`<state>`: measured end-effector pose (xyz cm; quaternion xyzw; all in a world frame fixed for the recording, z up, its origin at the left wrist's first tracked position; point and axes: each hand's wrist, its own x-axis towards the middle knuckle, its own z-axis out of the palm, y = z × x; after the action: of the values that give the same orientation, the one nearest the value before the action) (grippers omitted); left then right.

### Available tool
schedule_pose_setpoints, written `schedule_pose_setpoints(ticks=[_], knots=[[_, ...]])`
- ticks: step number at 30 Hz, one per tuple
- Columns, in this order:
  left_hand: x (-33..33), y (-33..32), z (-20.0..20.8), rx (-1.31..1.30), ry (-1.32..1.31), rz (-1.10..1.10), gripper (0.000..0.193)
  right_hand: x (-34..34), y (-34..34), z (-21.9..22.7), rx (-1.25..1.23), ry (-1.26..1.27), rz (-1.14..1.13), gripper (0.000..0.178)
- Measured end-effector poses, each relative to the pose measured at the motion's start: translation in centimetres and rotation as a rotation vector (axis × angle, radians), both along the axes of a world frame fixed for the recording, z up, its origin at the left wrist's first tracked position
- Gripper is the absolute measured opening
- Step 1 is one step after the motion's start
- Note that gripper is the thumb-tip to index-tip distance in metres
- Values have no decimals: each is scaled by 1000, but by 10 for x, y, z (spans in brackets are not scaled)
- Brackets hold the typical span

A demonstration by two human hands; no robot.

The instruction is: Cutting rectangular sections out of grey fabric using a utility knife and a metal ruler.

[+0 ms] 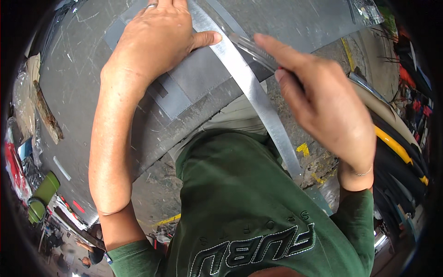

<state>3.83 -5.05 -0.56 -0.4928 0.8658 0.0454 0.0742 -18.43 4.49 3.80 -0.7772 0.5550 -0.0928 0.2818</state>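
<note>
A long metal ruler (247,78) lies slantwise across grey sheet material (203,74) on the dark worktable, its near end sticking out past the table edge. My left hand (154,44) lies over the sheet with its thumb stretched onto the ruler; the other fingertips are cut off by the top of the picture. A utility knife (254,50) is gripped in my right hand (323,99), index finger along its top. The knife's tip is near the ruler's right side; motion blur hides whether it touches the sheet. Part of the sheet has a narrow dark slot.
The table edge (161,145) runs in front of my body. At left on the table are a piece of wood (48,113) and clear plastic wrapping (25,92). A green roll (44,196) is at lower left. Dark and yellow rolls (392,143) stand at right. Another person (92,254) shows far off.
</note>
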Motion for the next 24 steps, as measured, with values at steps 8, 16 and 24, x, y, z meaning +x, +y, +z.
schedule_pose_setpoints(ticks=[8, 16, 24], knots=[[-8, -1, 11, 65, 8, 47, 90, 6, 20, -11, 26, -71, -139, 54], [-8, 1, 12, 89, -31, 108, 91, -10, 15, -19, -71, -266, -137, 47], [0, 6, -1, 45, 100, 130, 98, -72, -8, -21, -73, -351, -390, 34]])
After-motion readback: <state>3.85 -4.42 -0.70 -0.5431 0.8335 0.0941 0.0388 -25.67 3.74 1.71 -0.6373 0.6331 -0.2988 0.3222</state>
